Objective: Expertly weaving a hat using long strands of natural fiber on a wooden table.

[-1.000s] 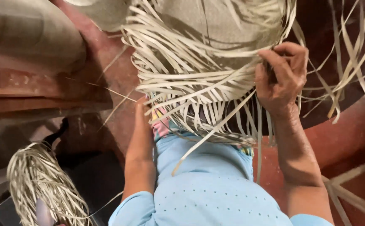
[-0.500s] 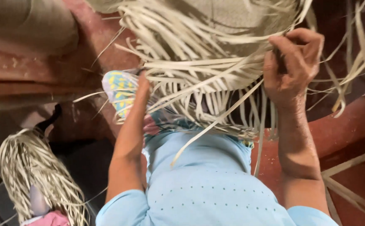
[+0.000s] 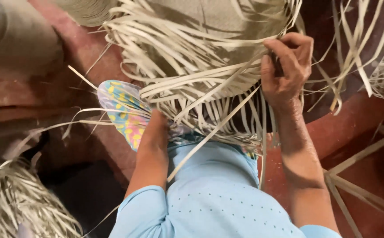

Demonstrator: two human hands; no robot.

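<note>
Pale flat weaving strips, fanned loose from a woven mat edge, draped over the lap just left of the grip. Pinched in the right hand, fingers curled tight around a few strands. Left hand tucked under the strips, below and left of that grip; grasp hidden, cannot tell. Patterned cloth beside it. Bundle of strips far down-left. Reddish floor beneath.
</note>
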